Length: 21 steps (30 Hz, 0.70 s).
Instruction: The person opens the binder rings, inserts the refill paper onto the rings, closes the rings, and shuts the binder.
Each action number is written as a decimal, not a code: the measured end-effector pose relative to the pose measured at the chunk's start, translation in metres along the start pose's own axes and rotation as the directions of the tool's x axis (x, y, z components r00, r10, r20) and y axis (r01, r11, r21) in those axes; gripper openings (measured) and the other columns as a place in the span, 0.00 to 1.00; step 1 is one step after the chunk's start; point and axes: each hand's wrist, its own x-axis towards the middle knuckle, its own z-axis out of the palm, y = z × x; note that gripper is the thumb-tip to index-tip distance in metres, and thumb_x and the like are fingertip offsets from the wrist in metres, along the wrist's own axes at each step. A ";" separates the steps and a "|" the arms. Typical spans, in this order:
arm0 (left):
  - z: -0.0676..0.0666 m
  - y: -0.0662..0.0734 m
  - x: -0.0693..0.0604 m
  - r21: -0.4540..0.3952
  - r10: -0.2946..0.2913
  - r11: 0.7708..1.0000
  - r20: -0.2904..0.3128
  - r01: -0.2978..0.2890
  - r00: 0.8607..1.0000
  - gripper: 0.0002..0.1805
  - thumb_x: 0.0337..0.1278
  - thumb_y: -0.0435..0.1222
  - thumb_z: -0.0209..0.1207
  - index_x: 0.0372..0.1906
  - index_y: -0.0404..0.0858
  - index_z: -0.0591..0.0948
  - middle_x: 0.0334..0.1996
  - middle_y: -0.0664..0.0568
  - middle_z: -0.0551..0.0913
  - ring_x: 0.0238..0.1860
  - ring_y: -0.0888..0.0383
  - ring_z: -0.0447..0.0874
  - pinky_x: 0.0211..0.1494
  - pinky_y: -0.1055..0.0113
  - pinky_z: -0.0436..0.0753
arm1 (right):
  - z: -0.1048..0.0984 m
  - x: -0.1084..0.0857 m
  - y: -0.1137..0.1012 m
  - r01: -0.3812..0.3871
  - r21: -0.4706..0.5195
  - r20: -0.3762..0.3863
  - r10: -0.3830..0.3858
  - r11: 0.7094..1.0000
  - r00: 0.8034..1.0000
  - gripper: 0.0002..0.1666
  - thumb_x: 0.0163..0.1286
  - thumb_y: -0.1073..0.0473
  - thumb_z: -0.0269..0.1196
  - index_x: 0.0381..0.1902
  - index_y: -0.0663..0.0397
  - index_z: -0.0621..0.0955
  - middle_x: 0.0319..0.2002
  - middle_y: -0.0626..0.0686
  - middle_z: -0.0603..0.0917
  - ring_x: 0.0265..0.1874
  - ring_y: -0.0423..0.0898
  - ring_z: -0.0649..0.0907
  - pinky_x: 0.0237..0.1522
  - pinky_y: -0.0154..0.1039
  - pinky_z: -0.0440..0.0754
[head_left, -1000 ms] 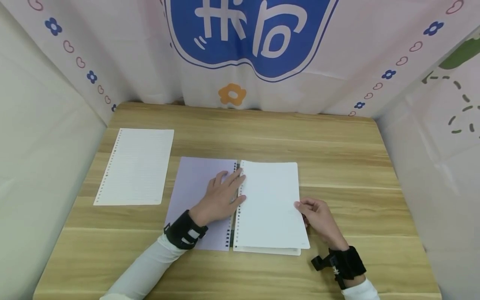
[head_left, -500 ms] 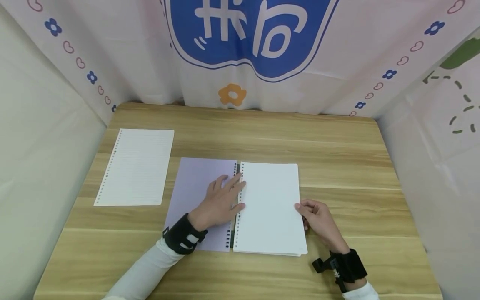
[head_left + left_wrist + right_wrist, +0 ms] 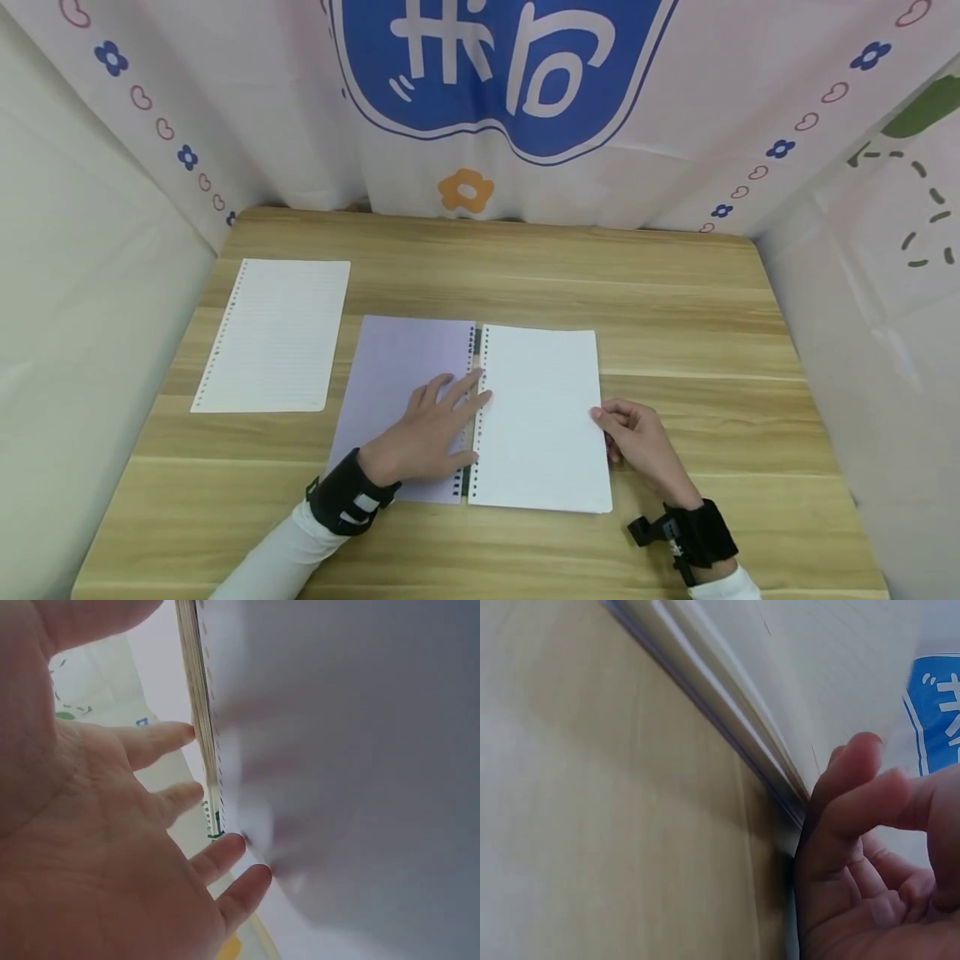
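A ring binder lies open on the table, with its lilac cover (image 3: 397, 358) to the left and a stack of white loose-leaf paper (image 3: 540, 400) to the right. My left hand (image 3: 423, 429) spreads over the spine, fingertips on the punched left edge of the top sheet. In the left wrist view, the fingers (image 3: 247, 892) extend straight toward that row of holes. My right hand (image 3: 637, 437) pinches the right edge of the paper, thumb on top and the other fingers curled beneath. How many sheets it grips cannot be told.
A loose lined sheet (image 3: 277, 333) with punched holes lies apart at the left of the wooden table (image 3: 675, 308). A printed cloth (image 3: 300, 108) hangs along the table's back edge, with pale cloth walls at both sides.
My left hand has slid toward me along the spine. The top sheet has come down flat and now lines up with the stack beneath. My right hand stays almost in place at the edge.
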 end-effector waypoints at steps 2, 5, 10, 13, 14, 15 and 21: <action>0.000 -0.001 -0.002 -0.016 0.020 1.000 0.002 -0.020 1.000 0.47 0.67 0.49 0.70 0.85 0.45 0.62 0.88 0.45 0.47 0.84 0.29 0.44 0.80 0.26 0.51 | -0.001 -0.001 -0.001 0.004 -0.020 0.002 -0.004 1.000 1.000 0.21 0.81 0.51 0.65 0.54 0.65 0.84 0.23 0.52 0.82 0.19 0.43 0.77 0.21 0.34 0.75; 0.000 -0.002 -0.004 -0.027 0.047 0.999 0.017 -0.047 0.999 0.50 0.62 0.50 0.72 0.85 0.45 0.62 0.89 0.46 0.46 0.84 0.28 0.43 0.79 0.24 0.50 | -0.002 -0.003 -0.001 0.015 -0.065 0.002 -0.015 0.998 1.000 0.20 0.79 0.50 0.66 0.52 0.64 0.84 0.23 0.53 0.82 0.19 0.44 0.78 0.20 0.35 0.74; 0.001 -0.003 -0.006 -0.018 0.072 0.997 0.043 -0.071 0.997 0.58 0.54 0.56 0.76 0.86 0.47 0.60 0.89 0.47 0.45 0.84 0.29 0.42 0.78 0.23 0.51 | -0.004 -0.004 0.001 0.034 -0.158 -0.010 -0.036 0.987 0.999 0.16 0.76 0.52 0.70 0.47 0.60 0.84 0.22 0.53 0.83 0.20 0.45 0.79 0.20 0.35 0.74; 0.001 -0.002 -0.007 -0.025 0.063 0.998 0.057 -0.062 0.996 0.60 0.52 0.58 0.76 0.86 0.47 0.58 0.89 0.48 0.44 0.84 0.29 0.41 0.78 0.24 0.50 | -0.007 -0.005 0.003 0.044 -0.187 -0.021 -0.049 0.981 0.999 0.14 0.75 0.52 0.71 0.46 0.57 0.85 0.23 0.54 0.84 0.20 0.47 0.80 0.21 0.35 0.75; 0.000 -0.002 -0.007 -0.026 0.060 0.998 0.060 -0.058 0.996 0.61 0.52 0.58 0.77 0.87 0.48 0.58 0.89 0.48 0.44 0.84 0.29 0.41 0.79 0.24 0.49 | -0.008 -0.005 0.004 0.053 -0.193 -0.021 -0.058 0.980 0.998 0.14 0.76 0.52 0.70 0.47 0.58 0.85 0.24 0.54 0.85 0.20 0.47 0.81 0.21 0.35 0.75; 0.000 -0.002 -0.006 -0.026 0.056 0.998 0.063 -0.055 0.996 0.61 0.51 0.58 0.77 0.87 0.48 0.58 0.89 0.48 0.44 0.84 0.29 0.40 0.79 0.24 0.49 | -0.009 -0.005 0.004 0.060 -0.194 -0.025 -0.066 0.979 0.998 0.14 0.76 0.52 0.70 0.47 0.58 0.86 0.25 0.55 0.85 0.20 0.47 0.81 0.20 0.35 0.75; 0.000 -0.001 -0.007 -0.016 0.049 0.999 0.069 -0.048 0.996 0.61 0.51 0.59 0.78 0.87 0.49 0.58 0.89 0.49 0.44 0.84 0.30 0.41 0.79 0.25 0.49 | -0.008 -0.004 0.001 0.125 -0.185 -0.072 -0.141 0.975 0.987 0.14 0.78 0.52 0.68 0.48 0.59 0.86 0.30 0.58 0.88 0.21 0.49 0.83 0.20 0.36 0.77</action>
